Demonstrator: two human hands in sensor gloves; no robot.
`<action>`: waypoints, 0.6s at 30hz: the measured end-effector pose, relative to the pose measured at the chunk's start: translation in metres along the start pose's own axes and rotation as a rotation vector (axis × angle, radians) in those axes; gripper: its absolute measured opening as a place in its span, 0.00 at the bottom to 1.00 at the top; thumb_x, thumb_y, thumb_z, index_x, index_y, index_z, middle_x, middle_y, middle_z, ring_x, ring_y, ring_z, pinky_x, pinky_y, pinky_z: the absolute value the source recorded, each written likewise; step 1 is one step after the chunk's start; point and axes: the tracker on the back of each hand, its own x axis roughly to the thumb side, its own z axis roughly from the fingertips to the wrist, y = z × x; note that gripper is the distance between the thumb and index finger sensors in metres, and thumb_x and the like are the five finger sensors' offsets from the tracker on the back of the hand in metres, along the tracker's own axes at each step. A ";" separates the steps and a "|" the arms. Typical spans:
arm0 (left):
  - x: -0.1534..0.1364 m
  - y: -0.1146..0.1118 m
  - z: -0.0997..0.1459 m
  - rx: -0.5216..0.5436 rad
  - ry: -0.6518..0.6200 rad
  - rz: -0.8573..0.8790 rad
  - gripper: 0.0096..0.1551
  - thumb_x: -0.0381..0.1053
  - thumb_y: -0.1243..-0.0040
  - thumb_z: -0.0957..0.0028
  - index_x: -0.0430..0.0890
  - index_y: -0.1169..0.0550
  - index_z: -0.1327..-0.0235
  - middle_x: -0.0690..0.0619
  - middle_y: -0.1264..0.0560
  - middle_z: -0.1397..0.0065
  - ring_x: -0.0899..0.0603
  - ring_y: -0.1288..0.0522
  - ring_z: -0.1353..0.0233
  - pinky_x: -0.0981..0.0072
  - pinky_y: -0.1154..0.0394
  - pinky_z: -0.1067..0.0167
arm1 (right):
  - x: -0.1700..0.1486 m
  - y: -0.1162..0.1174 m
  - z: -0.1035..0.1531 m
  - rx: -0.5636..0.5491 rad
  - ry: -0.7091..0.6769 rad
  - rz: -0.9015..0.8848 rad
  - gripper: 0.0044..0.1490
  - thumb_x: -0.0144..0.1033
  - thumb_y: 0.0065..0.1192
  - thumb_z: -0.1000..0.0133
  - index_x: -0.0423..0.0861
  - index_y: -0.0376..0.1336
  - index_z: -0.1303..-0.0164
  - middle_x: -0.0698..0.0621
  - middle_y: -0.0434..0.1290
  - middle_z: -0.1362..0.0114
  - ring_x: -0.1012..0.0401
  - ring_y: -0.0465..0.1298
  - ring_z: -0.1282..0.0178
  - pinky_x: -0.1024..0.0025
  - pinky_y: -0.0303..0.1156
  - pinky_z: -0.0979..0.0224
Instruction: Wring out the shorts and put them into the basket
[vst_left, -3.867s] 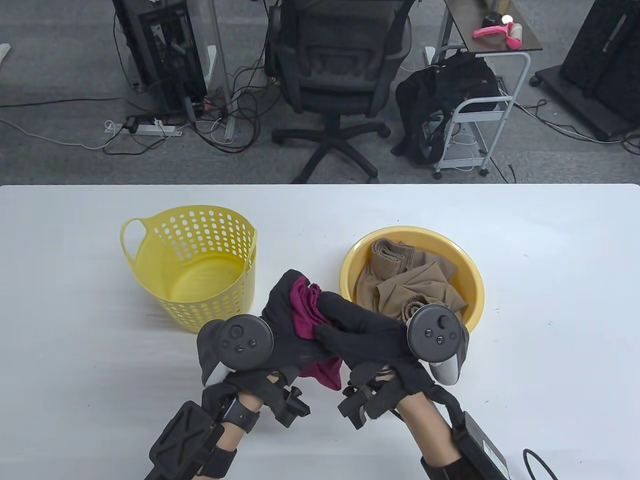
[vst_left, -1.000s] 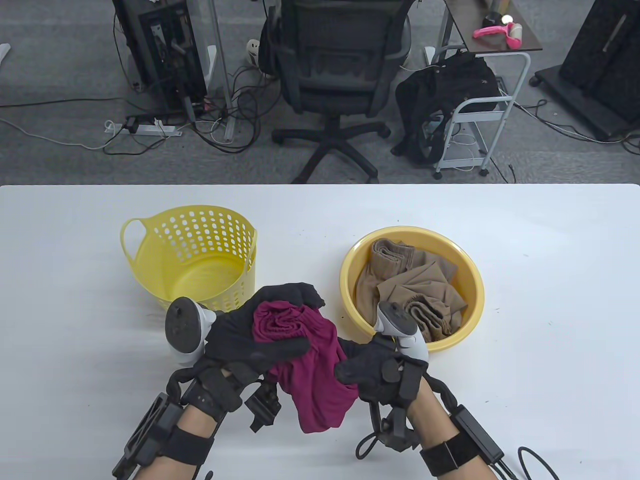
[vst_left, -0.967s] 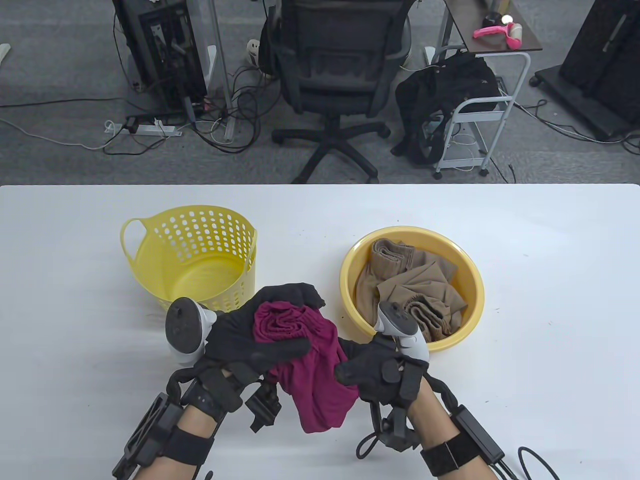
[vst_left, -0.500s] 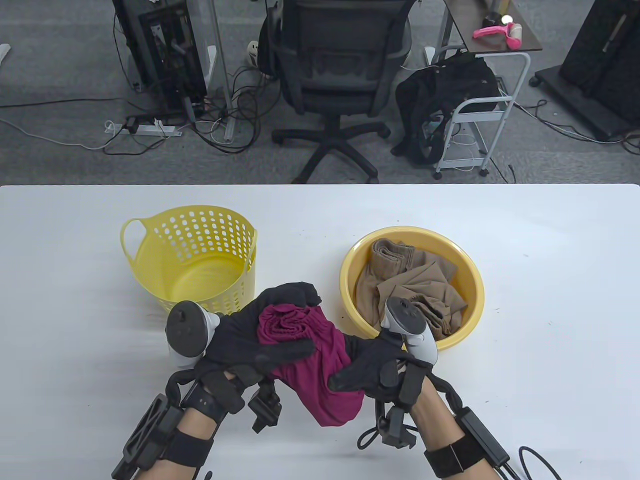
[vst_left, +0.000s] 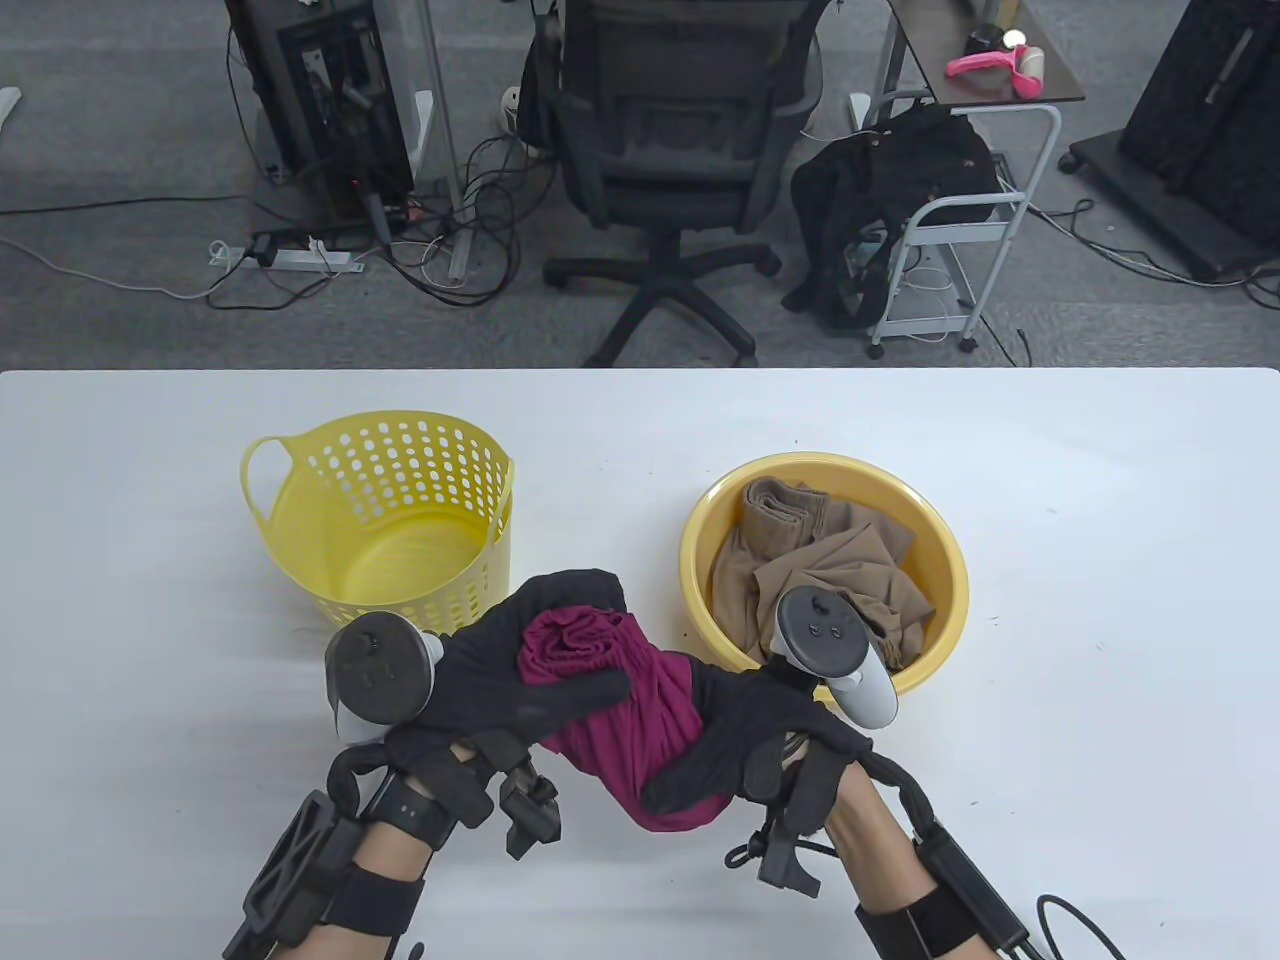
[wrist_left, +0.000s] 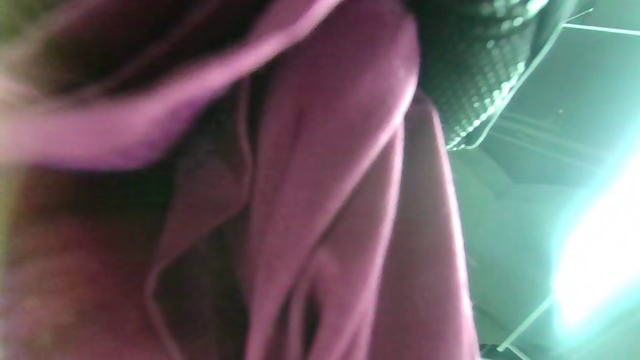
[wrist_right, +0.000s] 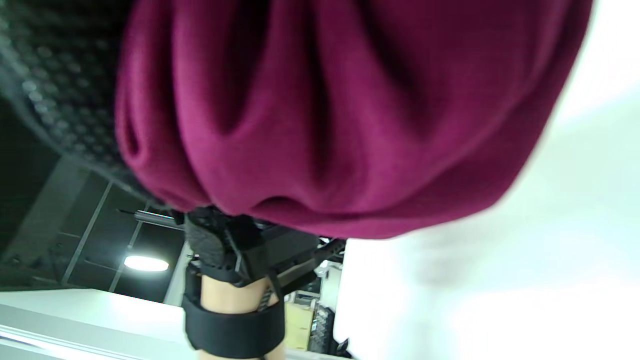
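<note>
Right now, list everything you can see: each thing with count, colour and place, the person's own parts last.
maroon shorts: one, bunched, held above the table's near middle between both hands
basket: one, yellow, perforated, on the table's left half, nothing visible inside
basin: one, yellow, round, right of the basket
tan garment: one, crumpled, inside the basin
table: one, white
office chair: one, black, behind the table
rolling cart: one, white frame, dark top, back right, pink item on top
black bag: one, against the cart
power strip: one, white, on the floor among cables
left hand: black glove, grips the shorts' upper end
right hand: black glove, grips the lower end
</note>
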 end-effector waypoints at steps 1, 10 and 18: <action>0.000 0.000 0.000 0.001 0.003 -0.004 0.40 0.61 0.22 0.49 0.58 0.33 0.29 0.45 0.28 0.22 0.31 0.25 0.26 0.27 0.34 0.32 | 0.001 0.000 0.000 -0.003 0.003 0.011 0.67 0.54 0.89 0.59 0.34 0.49 0.26 0.45 0.72 0.39 0.59 0.78 0.57 0.71 0.77 0.55; -0.003 -0.001 0.002 0.052 0.104 -0.107 0.38 0.62 0.24 0.46 0.56 0.33 0.30 0.43 0.26 0.25 0.33 0.21 0.33 0.29 0.30 0.36 | 0.023 0.002 0.002 -0.114 0.049 0.350 0.67 0.51 0.90 0.60 0.34 0.49 0.26 0.45 0.71 0.39 0.59 0.77 0.57 0.71 0.76 0.54; -0.004 -0.004 0.003 0.083 0.194 -0.184 0.36 0.64 0.26 0.44 0.54 0.32 0.30 0.40 0.24 0.30 0.34 0.17 0.40 0.35 0.25 0.42 | 0.038 0.007 0.003 -0.198 0.059 0.631 0.66 0.48 0.91 0.61 0.34 0.51 0.27 0.46 0.72 0.41 0.60 0.77 0.58 0.71 0.77 0.55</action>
